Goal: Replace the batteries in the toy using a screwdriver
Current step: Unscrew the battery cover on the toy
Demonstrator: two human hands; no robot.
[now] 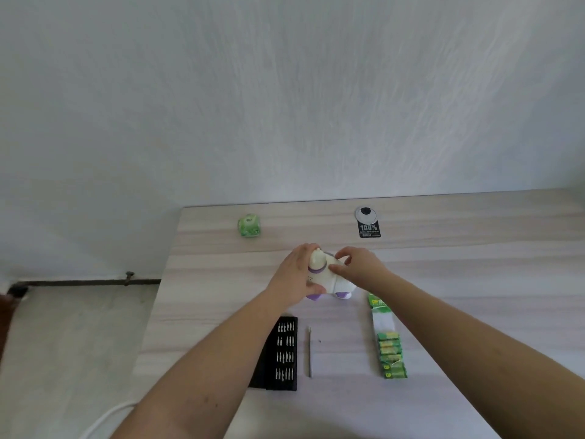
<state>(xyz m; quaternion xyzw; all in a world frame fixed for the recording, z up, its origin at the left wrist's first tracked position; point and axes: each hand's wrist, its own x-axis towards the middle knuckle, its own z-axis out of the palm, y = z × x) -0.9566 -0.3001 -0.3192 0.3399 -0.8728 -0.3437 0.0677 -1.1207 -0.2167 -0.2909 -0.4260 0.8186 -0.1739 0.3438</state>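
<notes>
Nearest on the pale wood-grain bench (221,312): black case of screwdriver bits (282,353), slim grey metal screwdriver (309,353) lying with its long axis pointing away from the person, and a strip of green batteries (391,353) at right. Screwdriver untouched, lying between the two forearms. Beyond them, mid-bench: white plastic toy with purple collar and feet (326,275). Left hand (296,274) has its fingers curled round the toy's left side; right hand (357,264) grips its right side. Battery cover not visible. Far edge: green rounded object (249,224), grey cable grommet (366,214).
</notes>
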